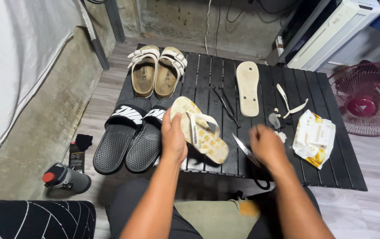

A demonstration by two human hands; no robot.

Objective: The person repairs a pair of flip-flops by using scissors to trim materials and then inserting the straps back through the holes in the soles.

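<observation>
My left hand (pixel 173 138) grips a cream flip-flop (pixel 201 129) with a yellow pattern and an intact white strap, holding it tilted above the black slatted table (pixel 327 155). My right hand (pixel 267 144) is blurred, fingers closed around the handles of scissors (pixel 245 150) whose blades point up and left toward the flip-flop. Further back lies a second cream flip-flop sole (pixel 247 88) without a strap, and a loose white Y-shaped strap (pixel 291 105) sits to its right with small white bits near it.
Black slides (pixel 130 132) and tan two-strap sandals (pixel 158 71) sit at the table's left. Thin black pliers (pixel 226 104) lie mid-table, a wet-wipe pack (pixel 315 138) on the right. A bottle with a red cap (pixel 66 178) lies on the floor left, a maroon fan (pixel 369 99) right.
</observation>
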